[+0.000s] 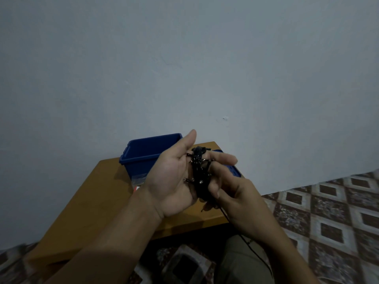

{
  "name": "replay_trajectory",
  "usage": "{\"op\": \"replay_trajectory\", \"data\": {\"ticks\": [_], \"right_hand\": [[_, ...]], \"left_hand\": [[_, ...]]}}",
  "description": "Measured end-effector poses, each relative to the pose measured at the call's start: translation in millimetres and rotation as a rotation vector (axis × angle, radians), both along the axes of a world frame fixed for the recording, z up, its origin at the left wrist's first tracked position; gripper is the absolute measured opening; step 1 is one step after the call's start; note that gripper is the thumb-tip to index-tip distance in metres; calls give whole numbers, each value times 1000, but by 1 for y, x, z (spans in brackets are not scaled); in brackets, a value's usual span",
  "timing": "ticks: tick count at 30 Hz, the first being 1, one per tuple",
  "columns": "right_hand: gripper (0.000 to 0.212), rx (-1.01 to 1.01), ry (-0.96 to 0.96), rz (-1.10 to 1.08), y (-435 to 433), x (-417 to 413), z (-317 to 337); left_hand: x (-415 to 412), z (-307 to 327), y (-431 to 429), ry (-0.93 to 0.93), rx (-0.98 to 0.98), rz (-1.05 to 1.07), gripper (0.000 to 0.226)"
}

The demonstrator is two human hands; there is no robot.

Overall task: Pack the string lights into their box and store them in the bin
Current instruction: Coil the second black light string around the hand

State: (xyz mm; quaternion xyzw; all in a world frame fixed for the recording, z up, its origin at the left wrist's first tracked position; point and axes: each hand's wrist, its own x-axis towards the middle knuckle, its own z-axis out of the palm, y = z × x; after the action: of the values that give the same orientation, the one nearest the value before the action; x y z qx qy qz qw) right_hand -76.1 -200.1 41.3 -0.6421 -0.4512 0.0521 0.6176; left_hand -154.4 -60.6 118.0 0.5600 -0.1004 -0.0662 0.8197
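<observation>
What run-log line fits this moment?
step: coiling | left hand: string lights wound round it | right hand: pinches them | bin: on table

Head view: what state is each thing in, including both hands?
left hand: palm up, fingers straight, carrying the lights.
lights: wound in a bundle round the left hand's fingers, one tail trailing down.
right hand: pinches the bundle.
bin: open, upright on the table.
lid: off, lying beside the bin, partly hidden.

left hand [174, 181] palm up, right hand [235, 198] curled, pinching
</observation>
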Motion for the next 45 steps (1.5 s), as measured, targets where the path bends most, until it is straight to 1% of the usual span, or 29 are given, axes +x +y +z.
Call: {"op": "replay_trajectory", "data": {"ticks": [2, 3, 6, 8, 13, 17, 20, 24, 29, 34, 38, 42, 45], "right_hand": [[33, -5, 63, 12, 2, 0, -1], [34, 1, 87, 18, 3, 1, -2], [18, 12, 111, 32, 4, 3, -5], [14, -3, 106, 32, 4, 3, -5], [19, -15, 67, 2, 2, 0, -1], [19, -31, 93, 15, 2, 0, -3], [22, -48, 31, 17, 1, -2, -1], [22, -64, 86, 28, 1, 0, -3], [21, -98, 82, 23, -2, -3, 3], [31, -117, 102, 12, -5, -5, 8], [33, -86, 162, 46, -5, -5, 9], [33, -52, 237, 59, -4, -6, 9], [32, -25, 271, 58, -6, -4, 9]], "left_hand": [[0, 2, -1, -15, -45, 8, 78], [-1, 3, -2, -20, -68, 19, 79], [-3, 6, -5, -24, -113, 68, 81], [-4, 7, -6, -28, -134, 98, 82], [-4, 8, -9, -26, -180, 180, 83], [-3, 9, -10, -30, -214, 250, 83], [-2, 11, -10, -50, -260, 295, 82], [-2, 13, -10, -90, -270, 343, 83], [1, 12, -11, -175, -157, 435, 80], [4, 2, -10, -204, 90, 499, 80], [6, -5, -11, -141, 304, 485, 89], [9, -9, -13, -67, 432, 491, 94], [14, -15, -10, 2, 493, 497, 113]]}}
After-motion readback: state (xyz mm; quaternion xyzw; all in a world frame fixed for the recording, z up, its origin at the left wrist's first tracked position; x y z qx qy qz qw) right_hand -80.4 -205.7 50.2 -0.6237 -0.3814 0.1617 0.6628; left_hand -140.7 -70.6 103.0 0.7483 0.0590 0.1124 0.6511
